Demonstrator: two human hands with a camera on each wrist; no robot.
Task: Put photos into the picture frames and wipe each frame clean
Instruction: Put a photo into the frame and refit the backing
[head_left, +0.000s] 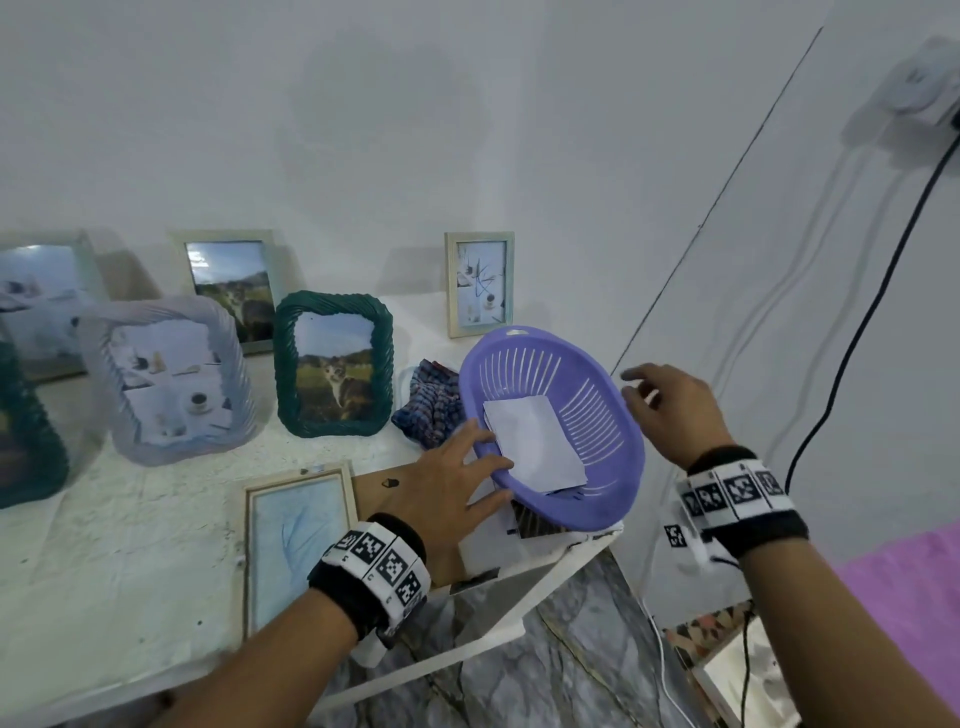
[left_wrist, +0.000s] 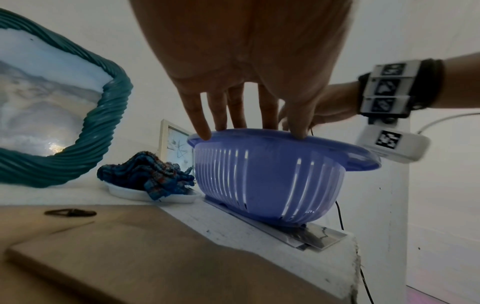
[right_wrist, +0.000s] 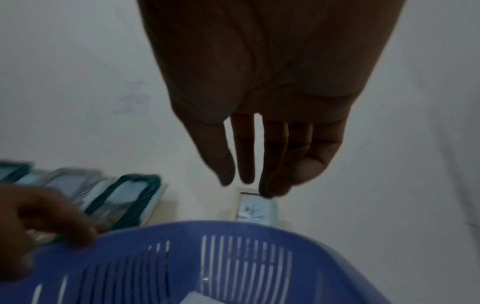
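The white tabletop (head_left: 130, 519) filled the lower left of the head view as I watched from the remote station, its corner reaching toward lower centre. Along the wall at left stood the filled picture frames, among them a pale ribbed frame (head_left: 166, 379), a teal twisted frame (head_left: 334, 364) showing a cat, and a small cream frame (head_left: 479, 283) at upper centre. A purple slotted basket (head_left: 613, 415) sat tilted at the tabletop's corner, right of centre, resting on loose prints (left_wrist: 311, 236). A flat frame (head_left: 298, 540) lay face up at lower centre, beside a brown backing board (left_wrist: 103, 257). My left hand (head_left: 441, 488) lay across the basket's near rim, fingers spread and nearly straight, tips pressing the rim, thumb low on the outer side; it gripped nothing. My right hand (head_left: 670, 410) hovered just right of the basket's far rim, fingers loosely extended and apart from it, holding nothing. One white photo sheet (head_left: 535, 441) lay blank side up inside the basket. A blue woven cloth (head_left: 431, 405) sat bunched on a small white dish (left_wrist: 145, 195) between the teal frame and the basket.
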